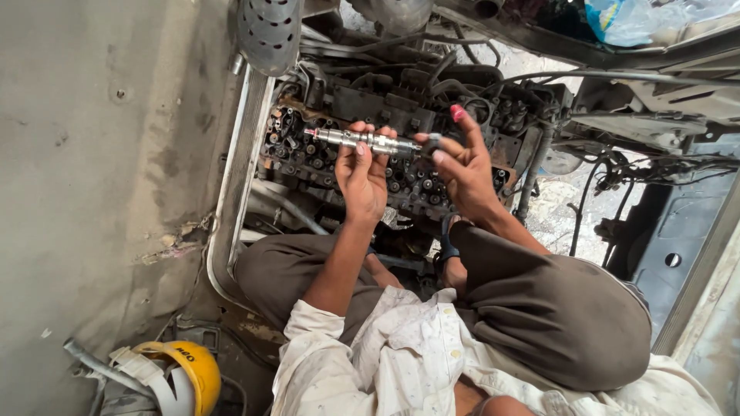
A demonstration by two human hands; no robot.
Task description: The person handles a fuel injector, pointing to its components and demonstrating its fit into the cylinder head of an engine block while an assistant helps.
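Injector (362, 140) between left hand (361, 176) and right hand (462, 166)

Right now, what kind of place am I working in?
Probably a vehicle repair spot: an exposed, greasy engine lies below, both hands hold a metal injector-like part, and a yellow hard hat sits nearby.

Your clothes, seen from above

You wear a stained off-white shirt (401, 347) with small buttons, sleeves rolled up, dark grey-brown trousers (555, 308), and a red-tipped finger on your right hand (466, 169).

Injector (362, 139) above the engine (401, 115), helmet (189, 370) behind at left
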